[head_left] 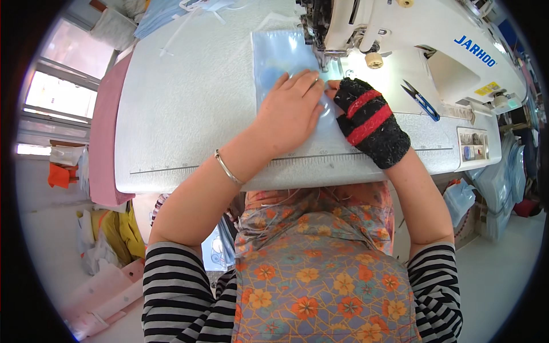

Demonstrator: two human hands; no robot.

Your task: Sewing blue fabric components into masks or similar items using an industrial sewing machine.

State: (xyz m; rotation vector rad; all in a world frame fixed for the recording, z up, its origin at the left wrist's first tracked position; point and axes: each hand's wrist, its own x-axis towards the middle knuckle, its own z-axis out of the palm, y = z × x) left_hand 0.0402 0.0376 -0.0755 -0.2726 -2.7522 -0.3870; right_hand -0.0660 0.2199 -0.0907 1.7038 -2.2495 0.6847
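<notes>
A glossy light blue sheet (278, 54) lies on the white sewing table, its right edge by the presser foot (333, 55) of a white sewing machine (394, 26). My left hand (293, 108) rests flat on this sheet, fingers stretched out together toward the foot. Just right of it, my right hand (369, 117), in a black fingerless glove with red stripes, has its thumb and fingertips drawn in at the sheet's right edge. The glove and knuckles partly hide that grip. Between the hands, the sheet's near part shows a few shiny folds.
Blue-handled thread snips (421, 100) lie right of my glove. A small compartment tray (473, 144) with bobbins sits at the table's right end. A printed ruler (194, 167) runs along the front edge. Blue fabric with white straps (171, 14) is at the far left.
</notes>
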